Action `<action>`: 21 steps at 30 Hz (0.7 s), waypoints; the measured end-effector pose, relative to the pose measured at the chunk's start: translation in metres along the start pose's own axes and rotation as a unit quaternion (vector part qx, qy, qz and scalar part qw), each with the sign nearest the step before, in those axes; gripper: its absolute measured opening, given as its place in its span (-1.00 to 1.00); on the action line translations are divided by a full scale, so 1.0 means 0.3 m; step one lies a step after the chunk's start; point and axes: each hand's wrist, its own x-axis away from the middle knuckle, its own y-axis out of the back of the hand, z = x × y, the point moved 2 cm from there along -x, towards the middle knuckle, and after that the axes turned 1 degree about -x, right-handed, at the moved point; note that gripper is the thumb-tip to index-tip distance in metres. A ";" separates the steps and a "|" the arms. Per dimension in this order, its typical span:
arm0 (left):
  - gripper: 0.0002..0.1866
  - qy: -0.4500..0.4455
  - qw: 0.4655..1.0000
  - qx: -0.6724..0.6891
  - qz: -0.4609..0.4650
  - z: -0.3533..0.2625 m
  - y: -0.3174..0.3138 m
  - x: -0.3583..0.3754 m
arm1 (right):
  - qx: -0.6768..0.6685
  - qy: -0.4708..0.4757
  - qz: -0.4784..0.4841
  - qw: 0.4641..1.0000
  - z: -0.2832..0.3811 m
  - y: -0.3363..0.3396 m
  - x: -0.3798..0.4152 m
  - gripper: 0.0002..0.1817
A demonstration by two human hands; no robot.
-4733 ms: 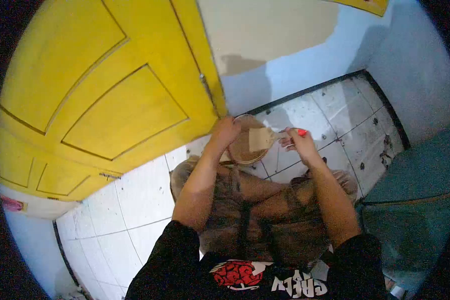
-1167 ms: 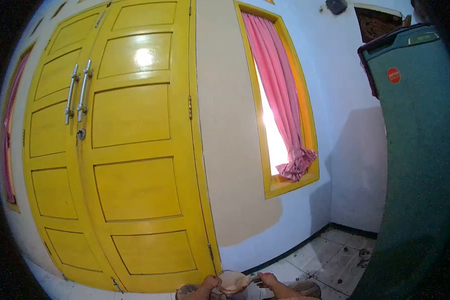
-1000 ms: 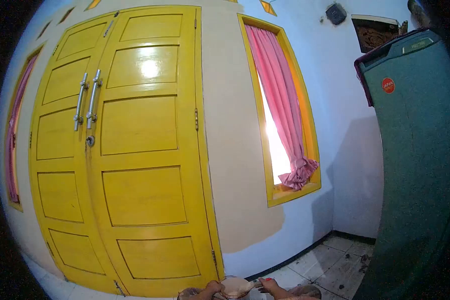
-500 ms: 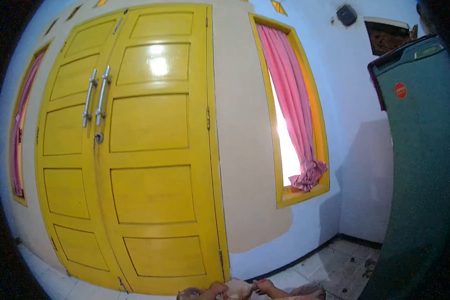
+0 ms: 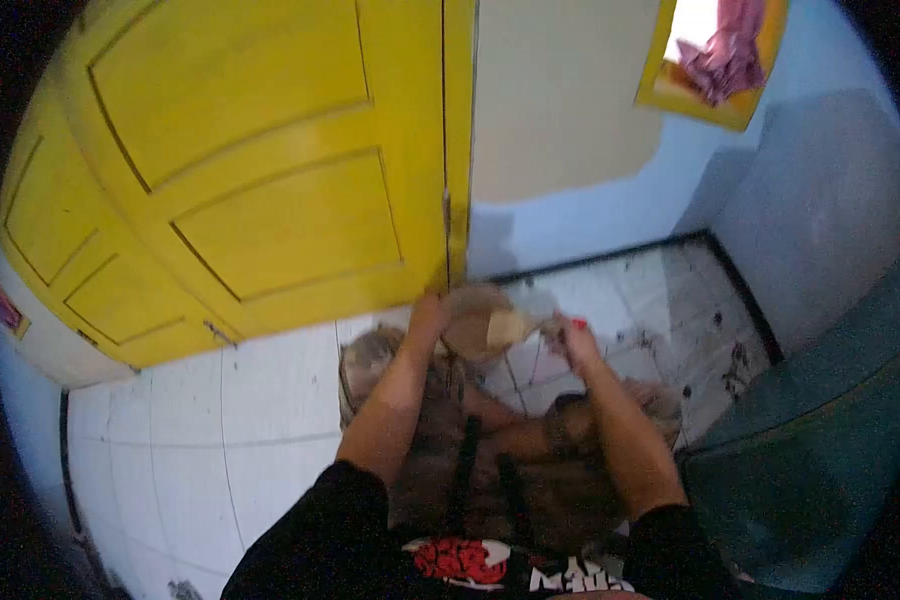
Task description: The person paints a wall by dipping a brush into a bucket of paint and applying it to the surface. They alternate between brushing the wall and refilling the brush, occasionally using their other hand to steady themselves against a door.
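Low in front of me is a round brownish container point(image 5: 470, 322), blurred, with its contents too unclear to name. My left hand point(image 5: 430, 315) is closed on its left rim. In my right hand point(image 5: 572, 342) is the thin handle of a pale, flat-ended tool point(image 5: 508, 329), whose broad end lies over the container's right side. A small red spot shows by the right fingers. My bent legs are beneath my forearms.
A yellow panelled double door point(image 5: 290, 225) stands ahead and to the left. White floor tiles point(image 5: 280, 400) with dark specks lie around me. A pink curtain point(image 5: 725, 55) hangs at the window, upper right. A green cabinet-like object point(image 5: 820, 460) is at the right.
The view has tilted down from the door and window to the floor and my lap. Both hands, the container and the pale tool now show more fully.
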 end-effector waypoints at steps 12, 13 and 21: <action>-0.54 0.130 0.986 -0.051 0.091 -0.143 0.137 0.042 | -0.022 -0.013 -0.020 0.999 0.075 -0.016 -0.019 -0.67; -0.55 0.133 0.986 -0.058 0.080 -0.138 0.142 0.043 | -0.018 -0.025 -0.022 0.999 0.070 -0.017 -0.030 -0.68; -0.64 0.155 0.980 -0.062 0.110 -0.151 0.181 0.056 | -0.011 -0.029 -0.028 0.999 0.064 -0.019 -0.051 -0.64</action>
